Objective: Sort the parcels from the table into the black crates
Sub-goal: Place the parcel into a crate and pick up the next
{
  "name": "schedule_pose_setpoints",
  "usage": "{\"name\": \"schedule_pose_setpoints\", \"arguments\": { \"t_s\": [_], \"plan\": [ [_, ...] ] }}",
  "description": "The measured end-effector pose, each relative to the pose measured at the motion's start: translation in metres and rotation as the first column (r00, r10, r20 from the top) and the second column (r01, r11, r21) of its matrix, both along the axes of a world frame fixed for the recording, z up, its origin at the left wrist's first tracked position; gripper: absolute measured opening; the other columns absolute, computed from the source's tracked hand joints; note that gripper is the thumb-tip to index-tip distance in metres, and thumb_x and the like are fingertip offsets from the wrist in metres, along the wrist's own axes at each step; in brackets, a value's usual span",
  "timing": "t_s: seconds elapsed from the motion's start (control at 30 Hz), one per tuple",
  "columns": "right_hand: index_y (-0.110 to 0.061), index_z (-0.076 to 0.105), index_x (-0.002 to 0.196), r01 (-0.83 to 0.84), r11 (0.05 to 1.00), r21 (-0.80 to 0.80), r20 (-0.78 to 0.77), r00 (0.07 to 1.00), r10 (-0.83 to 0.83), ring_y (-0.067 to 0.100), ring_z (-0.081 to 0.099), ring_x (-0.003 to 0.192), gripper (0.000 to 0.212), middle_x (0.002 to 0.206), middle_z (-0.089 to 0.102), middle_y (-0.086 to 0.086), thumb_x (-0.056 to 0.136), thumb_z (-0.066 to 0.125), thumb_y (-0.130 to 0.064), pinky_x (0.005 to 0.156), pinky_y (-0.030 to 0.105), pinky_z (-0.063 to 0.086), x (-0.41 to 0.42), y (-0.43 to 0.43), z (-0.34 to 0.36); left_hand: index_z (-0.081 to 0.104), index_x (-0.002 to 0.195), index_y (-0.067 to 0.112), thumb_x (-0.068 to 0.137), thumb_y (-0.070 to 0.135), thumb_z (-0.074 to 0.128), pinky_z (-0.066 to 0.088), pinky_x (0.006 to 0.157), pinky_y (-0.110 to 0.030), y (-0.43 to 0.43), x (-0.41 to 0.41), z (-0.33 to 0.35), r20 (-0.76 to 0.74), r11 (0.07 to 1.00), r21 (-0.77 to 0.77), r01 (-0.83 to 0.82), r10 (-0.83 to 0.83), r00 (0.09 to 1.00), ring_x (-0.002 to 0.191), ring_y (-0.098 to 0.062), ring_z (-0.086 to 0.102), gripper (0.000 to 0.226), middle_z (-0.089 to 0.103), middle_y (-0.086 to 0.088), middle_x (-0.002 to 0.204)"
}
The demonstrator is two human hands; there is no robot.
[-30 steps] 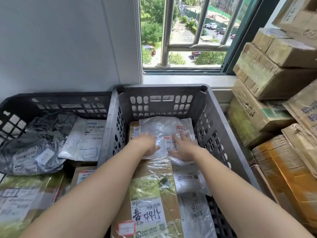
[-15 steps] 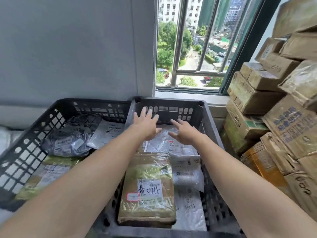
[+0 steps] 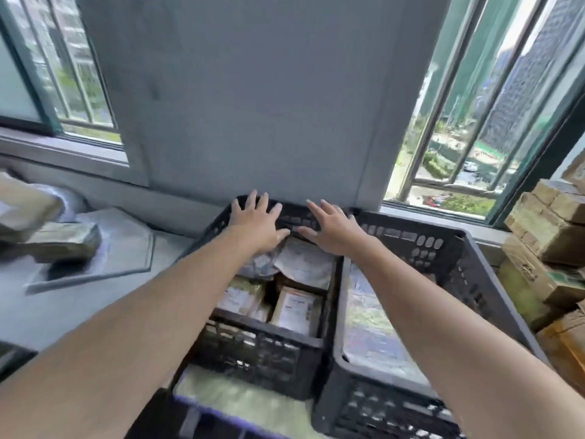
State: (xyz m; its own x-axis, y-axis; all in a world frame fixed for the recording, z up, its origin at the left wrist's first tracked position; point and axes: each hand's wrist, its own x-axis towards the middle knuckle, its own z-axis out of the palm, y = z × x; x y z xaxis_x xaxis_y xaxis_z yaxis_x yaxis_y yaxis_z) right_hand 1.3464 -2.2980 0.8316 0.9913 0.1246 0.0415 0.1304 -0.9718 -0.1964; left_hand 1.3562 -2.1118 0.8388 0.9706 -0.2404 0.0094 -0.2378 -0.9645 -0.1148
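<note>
Both hands empty, fingers spread wide: left hand [image 3: 258, 221] and right hand [image 3: 332, 228] raised over the far rim of the left black crate [image 3: 253, 331], apparently clear of the rim, though blur leaves contact uncertain. Left crate holding several parcels: a white mailer [image 3: 305, 264] and a grey bag [image 3: 259, 264] toward the far wall, taped cardboard boxes [image 3: 296, 308] nearer the near wall. Right black crate [image 3: 468, 274] touching the left one side by side, with flat parcels [image 3: 370, 324] along its floor. More parcels [image 3: 60, 242] waiting at the far left edge of the table [image 3: 79, 299]; cardboard cartons [image 3: 544, 229] stacked to the right of the crates. Step in hand judged as the reach for the next parcel. Advisable: swing left toward the table pile, take one parcel in both hands, read the label before choosing a crate, lay flat to save room.
</note>
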Motion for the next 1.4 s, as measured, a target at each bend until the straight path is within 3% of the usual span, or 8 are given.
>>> {"name": "schedule_pose_setpoints", "arguments": {
  "t_s": [0.27, 0.5, 0.87, 1.03, 1.4],
  "plan": [
    [-0.032, 0.005, 0.157, -0.192, 0.979, -0.067, -0.036, 0.981, 0.19, 0.027, 0.004, 0.151, 0.075, 0.165, 0.004, 0.002, 0.097, 0.04, -0.061, 0.118, 0.06, 0.009, -0.015, 0.219, -0.01, 0.011, 0.157, 0.026, 0.098, 0.063, 0.03, 0.005, 0.117, -0.063, 0.226, -0.046, -0.007, -0.003, 0.984, -0.055, -0.168, 0.168, 0.986, 0.151, -0.034, -0.007, 0.072, -0.004, -0.011, 0.165],
    [-0.03, 0.01, 0.158, -0.292, 0.953, -0.085, -0.047, 0.956, 0.288, 0.025, 0.009, 0.15, 0.077, 0.164, 0.012, 0.006, 0.096, 0.043, -0.06, 0.118, 0.054, 0.013, 0.001, 0.346, -0.027, 0.007, 0.158, 0.029, 0.099, 0.061, 0.032, 0.005, 0.118, -0.058, 0.345, -0.053, -0.027, -0.077, 0.959, -0.076, -0.274, 0.268, 0.96, 0.151, -0.03, -0.011, 0.071, -0.008, -0.006, 0.166],
    [-0.03, 0.01, 0.157, -0.304, 0.951, -0.053, -0.16, 0.943, 0.293, 0.025, 0.01, 0.15, 0.073, 0.165, 0.008, 0.006, 0.097, 0.042, -0.058, 0.116, 0.055, 0.014, 0.126, 0.472, -0.121, 0.005, 0.157, 0.03, 0.098, 0.064, 0.029, 0.01, 0.117, -0.059, 0.471, 0.042, -0.081, -0.138, 0.93, 0.01, -0.367, 0.365, 0.921, 0.151, -0.031, -0.007, 0.072, -0.004, -0.005, 0.166],
    [-0.028, 0.01, 0.157, -0.263, 0.965, -0.015, -0.302, 0.921, 0.247, 0.027, 0.013, 0.148, 0.07, 0.163, 0.01, 0.008, 0.099, 0.04, -0.053, 0.115, 0.051, 0.02, 0.181, 0.502, -0.166, 0.01, 0.155, 0.031, 0.098, 0.063, 0.029, 0.015, 0.113, -0.056, 0.511, 0.1, -0.114, -0.184, 0.922, 0.056, -0.382, 0.386, 0.904, 0.151, -0.032, -0.006, 0.069, -0.001, -0.005, 0.165],
    [-0.023, 0.009, 0.158, -0.218, 0.968, 0.122, -0.465, 0.85, 0.25, 0.025, 0.013, 0.149, 0.071, 0.164, 0.012, 0.008, 0.101, 0.041, -0.05, 0.118, 0.047, 0.02, 0.235, 0.576, -0.231, 0.004, 0.157, 0.03, 0.095, 0.066, 0.036, 0.016, 0.114, -0.058, 0.579, 0.178, -0.187, -0.309, 0.924, 0.065, -0.377, 0.378, 0.873, 0.151, -0.034, -0.006, 0.078, -0.005, -0.006, 0.165]
  ]
}}
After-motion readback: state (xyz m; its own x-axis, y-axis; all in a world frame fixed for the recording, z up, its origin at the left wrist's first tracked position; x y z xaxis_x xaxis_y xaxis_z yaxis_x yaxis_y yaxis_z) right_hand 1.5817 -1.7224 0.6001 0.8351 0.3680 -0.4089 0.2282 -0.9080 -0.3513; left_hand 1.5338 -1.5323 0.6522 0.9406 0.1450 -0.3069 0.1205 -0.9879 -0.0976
